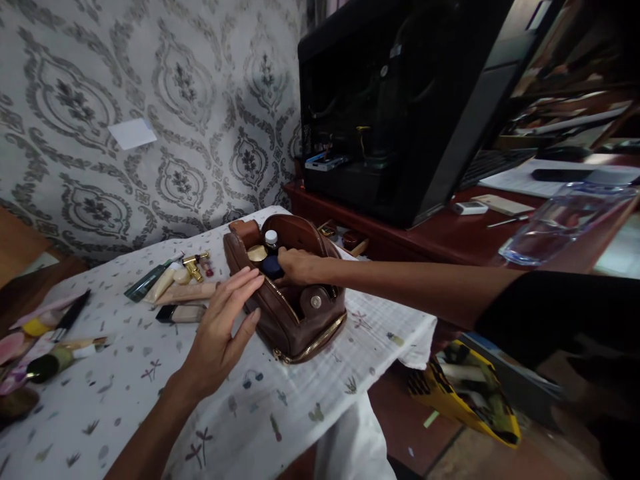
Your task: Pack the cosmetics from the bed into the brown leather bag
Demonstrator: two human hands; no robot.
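Note:
A brown leather toiletry bag (pixel 300 320) stands unzipped on a white printed cloth (pixel 280 413). My left hand (pixel 223 327) rests against the bag's near side, fingers stretched out and touching its rim. My right hand (pixel 299 265) reaches into the bag's mouth, fingers curled round a dark blue jar (pixel 273 267). Inside the bag a gold-lidded jar (pixel 257 253) and a small bottle with a white cap (pixel 271 238) stand upright.
Several cosmetic tubes and bottles (pixel 173 283) lie left of the bag; brushes (pixel 55 333) lie at the table's left edge. A black computer case (pixel 400 107) stands on a red-brown desk (pixel 440 233) behind. A clear glass (pixel 565 223) sits at right. A yellow bag (pixel 470 393) is on the floor.

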